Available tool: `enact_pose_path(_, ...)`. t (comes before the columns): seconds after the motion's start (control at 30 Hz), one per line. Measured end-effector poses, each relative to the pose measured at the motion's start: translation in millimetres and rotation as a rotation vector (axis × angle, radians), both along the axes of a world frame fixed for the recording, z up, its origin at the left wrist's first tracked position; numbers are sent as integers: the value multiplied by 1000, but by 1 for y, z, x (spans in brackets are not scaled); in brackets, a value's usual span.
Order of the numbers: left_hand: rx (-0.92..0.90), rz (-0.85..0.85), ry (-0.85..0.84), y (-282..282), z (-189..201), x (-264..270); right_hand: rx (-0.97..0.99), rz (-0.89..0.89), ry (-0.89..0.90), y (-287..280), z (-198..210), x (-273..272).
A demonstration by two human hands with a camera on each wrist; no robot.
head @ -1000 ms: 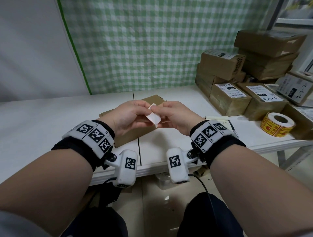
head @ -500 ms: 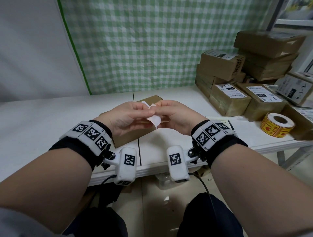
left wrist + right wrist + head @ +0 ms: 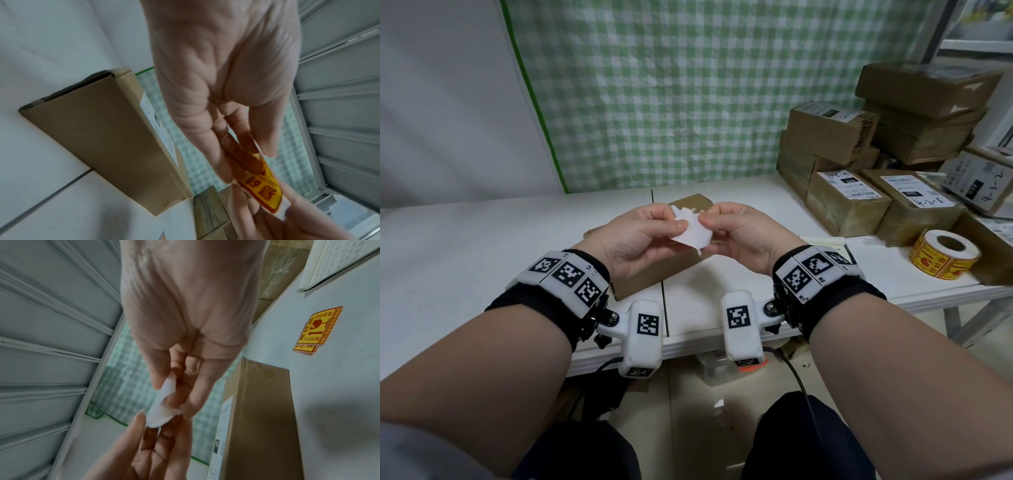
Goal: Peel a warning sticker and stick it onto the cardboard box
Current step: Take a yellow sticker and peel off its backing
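Note:
Both hands hold one warning sticker [image 3: 693,234] above the table, its white backing side up in the head view. My left hand [image 3: 678,223] pinches it at its left end; the left wrist view shows its yellow and red printed face [image 3: 261,183] between those fingers. My right hand [image 3: 707,219] pinches the other end, where white backing paper [image 3: 162,404] curls between thumb and finger. The flat brown cardboard box [image 3: 654,274] lies on the white table [image 3: 482,257] right under the hands, a white label [image 3: 158,128] on its top face.
A roll of yellow warning stickers [image 3: 941,253] stands at the table's right edge. Several labelled cardboard boxes [image 3: 859,144] are stacked at the back right. Two loose yellow stickers [image 3: 316,331] lie on the table beside the box. A green checked cloth [image 3: 688,85] hangs behind.
Both hands rose slightly and moved a little away from me. The white paper between them now shows wider and flatter, with its far corner sticking up.

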State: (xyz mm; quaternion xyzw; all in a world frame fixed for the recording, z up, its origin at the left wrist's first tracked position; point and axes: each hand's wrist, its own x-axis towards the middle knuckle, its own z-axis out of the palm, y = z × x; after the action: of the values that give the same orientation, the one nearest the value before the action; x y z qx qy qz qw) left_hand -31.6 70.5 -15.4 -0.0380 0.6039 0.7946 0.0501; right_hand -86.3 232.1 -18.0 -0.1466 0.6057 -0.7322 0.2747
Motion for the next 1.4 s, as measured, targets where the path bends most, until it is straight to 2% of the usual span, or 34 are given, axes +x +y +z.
enact_pose_path(0.13, 47, 43, -2, 0, -1, 0, -15, -42, 22, 0, 0, 0)
enact_pose_path(0.4, -67, 77, -20, -1, -1, -2, 153, 47, 133, -5, -4, 3)
enact_pose_path(0.53, -38, 31, -5, 0, 0, 0, 101, -4, 114, -6, -4, 4)
enact_pose_path(0.63, -127, 7, -1, 2, -2, 0, 97, -35, 118, -5, -5, 4)
enact_pose_path(0.73, -178, 84, 6, 4, -4, -2, 106, -13, 109, -6, -5, 5)
enact_pose_path(0.83, -148, 115, -5, 3, -3, -4, 122, 12, 74, -3, -5, 4)
enact_pose_path(1.1, 11, 33, -7, 0, 0, -1, 129, 116, 3, 6, 1, 2)
enact_pose_path(1.4, 120, 66, 26, 1, -5, -3, 184, -1, 9, 3, 1, 3)
